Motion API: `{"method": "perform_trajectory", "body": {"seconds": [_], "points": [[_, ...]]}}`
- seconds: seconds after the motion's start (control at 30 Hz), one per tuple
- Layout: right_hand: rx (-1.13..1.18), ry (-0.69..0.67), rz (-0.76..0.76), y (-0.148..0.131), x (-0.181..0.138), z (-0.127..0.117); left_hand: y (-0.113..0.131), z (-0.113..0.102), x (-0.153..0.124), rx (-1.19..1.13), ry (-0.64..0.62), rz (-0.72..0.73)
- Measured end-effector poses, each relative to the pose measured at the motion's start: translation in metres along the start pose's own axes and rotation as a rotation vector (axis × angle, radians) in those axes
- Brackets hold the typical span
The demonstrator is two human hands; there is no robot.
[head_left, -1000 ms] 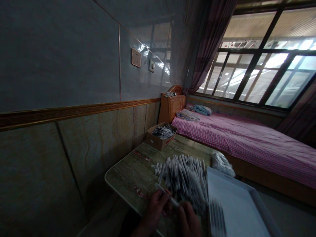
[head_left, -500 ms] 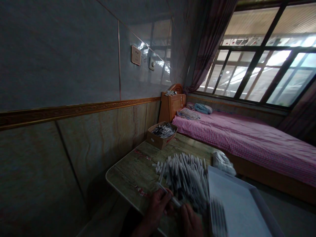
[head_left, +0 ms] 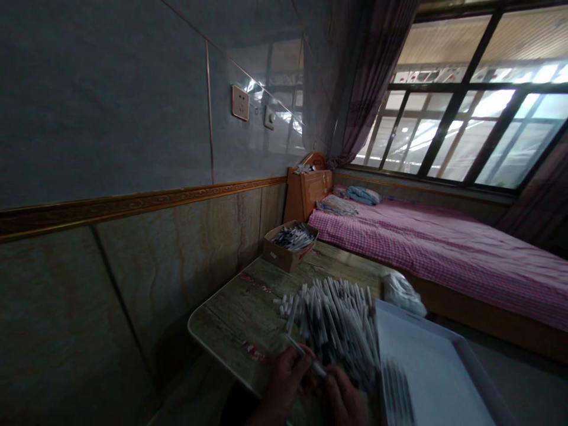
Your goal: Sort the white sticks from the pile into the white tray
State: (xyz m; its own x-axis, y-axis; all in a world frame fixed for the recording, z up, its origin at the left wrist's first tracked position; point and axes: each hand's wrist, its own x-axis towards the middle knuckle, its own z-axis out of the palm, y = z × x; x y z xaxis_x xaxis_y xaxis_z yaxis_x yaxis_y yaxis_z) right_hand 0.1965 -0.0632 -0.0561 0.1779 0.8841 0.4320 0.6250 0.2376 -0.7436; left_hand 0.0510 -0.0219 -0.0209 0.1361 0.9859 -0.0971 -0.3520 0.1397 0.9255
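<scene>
Near the front edge of the table, both my hands are closed on one slim white pen (head_left: 318, 369), which slants from upper left to lower right. My left hand (head_left: 285, 376) pinches its middle between thumb and fingers. The lower end is gripped by the fingers of my right hand (head_left: 344, 395). Just beyond my hands lies a large pile of similar white pens (head_left: 339, 313), heaped side by side. To the right, a shallow white tray (head_left: 437, 361) holds a row of pens (head_left: 398, 390) along its left side.
A cardboard box (head_left: 279, 256) full of small dark and pale pieces stands at the table's far left corner by the wall. A crumpled clear plastic bag (head_left: 403, 294) lies behind the tray. Beyond the wooden table (head_left: 235, 307) is a bed (head_left: 399, 236) with a pink checked sheet.
The view has shifted slightly. Both hands stay on the pen at almost the same spot, and the pile and tray look unchanged.
</scene>
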Motion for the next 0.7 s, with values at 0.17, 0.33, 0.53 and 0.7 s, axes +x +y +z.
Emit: {"method": "perform_trajectory", "body": {"seconds": [0.17, 0.33, 0.53, 0.7], "points": [[0.152, 0.008, 0.110, -0.004, 0.007, 0.000, 0.011, -0.008, 0.005, 0.149, -0.126, -0.047], [0.188, -0.041, 0.188, -0.004, 0.013, -0.012, 0.048, -0.048, 0.042, 0.404, 0.076, 0.167], [0.145, -0.041, 0.217, 0.000, 0.016, -0.014, 0.072, -0.081, 0.095, 0.968, 0.184, 0.256], [0.187, -0.039, 0.231, 0.000, 0.014, -0.010, 0.070, -0.081, 0.105, 1.048, 0.169, 0.229]]}}
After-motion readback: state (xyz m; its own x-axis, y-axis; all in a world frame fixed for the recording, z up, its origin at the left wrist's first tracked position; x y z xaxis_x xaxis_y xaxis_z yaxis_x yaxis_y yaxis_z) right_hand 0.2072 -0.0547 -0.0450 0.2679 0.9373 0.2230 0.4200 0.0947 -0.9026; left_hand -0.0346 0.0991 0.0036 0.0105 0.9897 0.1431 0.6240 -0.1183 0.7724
